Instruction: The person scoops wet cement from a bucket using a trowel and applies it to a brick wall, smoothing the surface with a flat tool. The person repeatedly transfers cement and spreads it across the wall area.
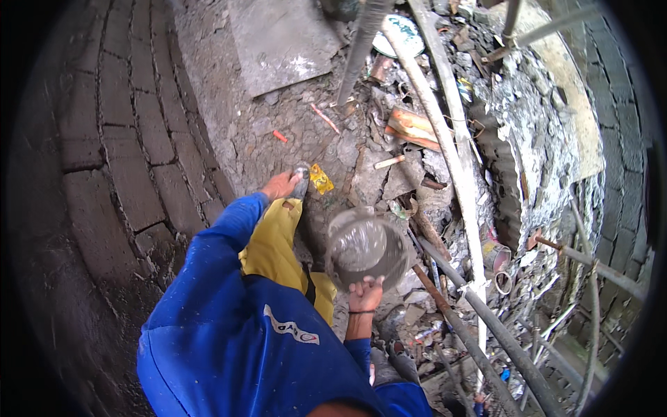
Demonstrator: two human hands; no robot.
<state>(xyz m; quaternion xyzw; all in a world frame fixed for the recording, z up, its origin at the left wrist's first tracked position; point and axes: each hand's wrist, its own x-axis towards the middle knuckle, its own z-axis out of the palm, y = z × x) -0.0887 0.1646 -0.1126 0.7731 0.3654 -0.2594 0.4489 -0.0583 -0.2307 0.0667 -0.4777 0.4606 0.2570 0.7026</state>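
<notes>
Shirt [240, 326] was bright blue, pale-flecked; its chest patch [290, 324] was white with dark and red print. Trousers [274, 240] were yellow, with a black band low down. Bucket [403, 260] was muddy grey. Wristband [360, 312] was dark. Block wall [118, 153] was grey-brown, with darker joint lines. Wrapper [321, 179] was yellow with dark marks, small stick [279, 136] orange-red, bent pole [458, 174] off-white, round disc [399, 36] white and green.

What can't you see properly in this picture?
In the head view:
- Bucket: the grey stuff inside is blurred.
- Left hand: the small grey thing at its fingertips is too unclear to name.
- Round white-and-green thing: a pale pole hides part.
- Brick wall: dark picture rim cuts it off.
</notes>
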